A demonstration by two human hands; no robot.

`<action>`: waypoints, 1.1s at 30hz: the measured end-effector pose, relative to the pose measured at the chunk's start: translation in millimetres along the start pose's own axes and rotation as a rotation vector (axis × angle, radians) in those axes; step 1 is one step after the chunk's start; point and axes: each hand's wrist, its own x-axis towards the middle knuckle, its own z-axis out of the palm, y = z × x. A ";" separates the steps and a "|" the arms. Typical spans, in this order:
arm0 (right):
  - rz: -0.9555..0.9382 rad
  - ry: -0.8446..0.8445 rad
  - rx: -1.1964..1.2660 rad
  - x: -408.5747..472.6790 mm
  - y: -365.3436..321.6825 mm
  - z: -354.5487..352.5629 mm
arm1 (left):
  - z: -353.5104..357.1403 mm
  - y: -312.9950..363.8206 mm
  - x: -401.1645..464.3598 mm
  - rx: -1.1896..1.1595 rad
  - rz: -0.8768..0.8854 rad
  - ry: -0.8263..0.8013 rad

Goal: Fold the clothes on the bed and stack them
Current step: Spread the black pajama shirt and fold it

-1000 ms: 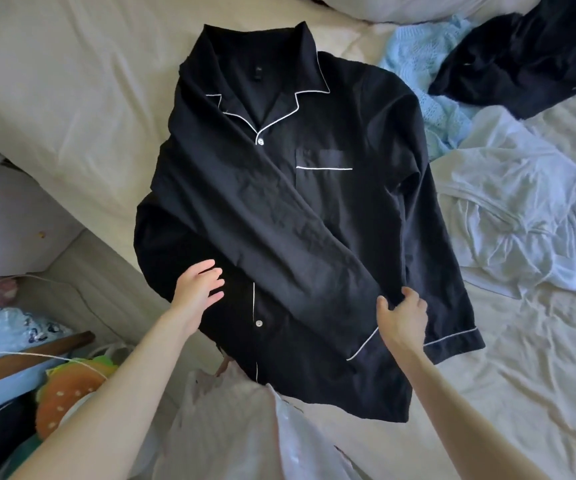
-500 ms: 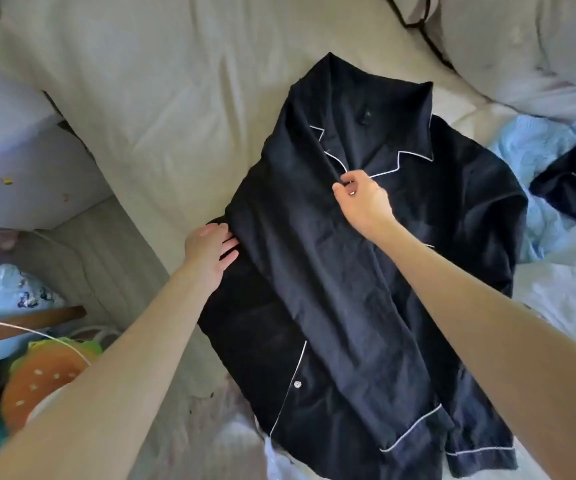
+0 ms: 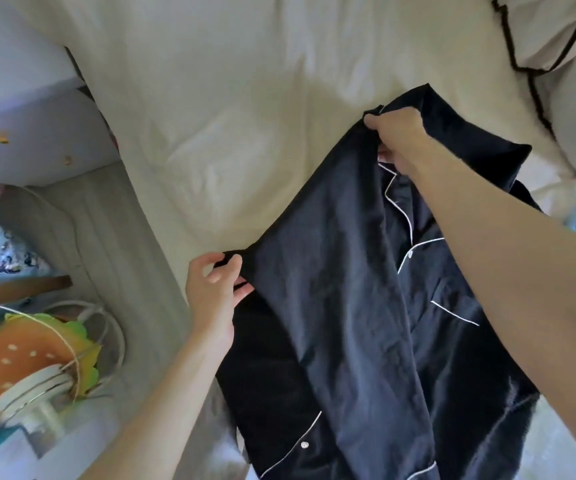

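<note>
A cream bed [image 3: 252, 109] fills the view from above, with a black shirt [image 3: 355, 306] trimmed in white lying on its right side. The right hand [image 3: 395, 140] grips the shirt's shoulder near the collar; the left hand [image 3: 213, 292] pinches the shirt's left edge. A burger-shaped cushion [image 3: 20, 358] sits beside the bed
</note>
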 end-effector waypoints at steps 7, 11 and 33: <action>0.065 -0.053 0.299 2.3 -9.9 14.5 | -1.3 10.7 28.3 0.227 0.106 -0.108; -0.115 0.055 -0.032 -9.1 19.5 14.5 | -13.5 9.3 34.6 0.741 0.436 -0.152; -0.208 0.378 -0.497 -184.9 200.2 39.0 | -75.5 -6.0 36.9 0.906 0.308 -0.242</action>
